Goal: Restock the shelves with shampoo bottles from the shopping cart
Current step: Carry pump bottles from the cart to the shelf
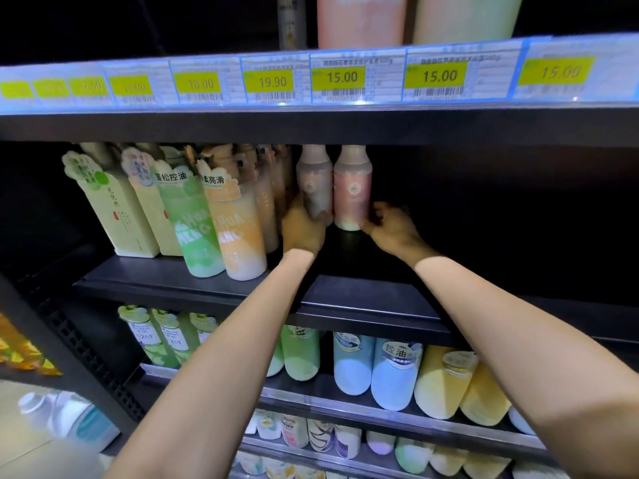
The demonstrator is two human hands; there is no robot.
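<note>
Two pink shampoo bottles stand upright side by side deep on the dark middle shelf (363,295). My left hand (301,229) grips the lower part of the left pink bottle (313,183). My right hand (392,228) holds the base of the right pink bottle (352,188) with curled fingers. Both bottles sit close together, nearly touching. The shopping cart is not in view.
Left of the pink bottles stand a row of brownish bottles, an orange bottle (238,229), a green bottle (193,223) and cream cartons. The shelf to the right of my hands is dark. Price tags (340,77) line the shelf above. Lower shelves hold green, blue and yellow bottles.
</note>
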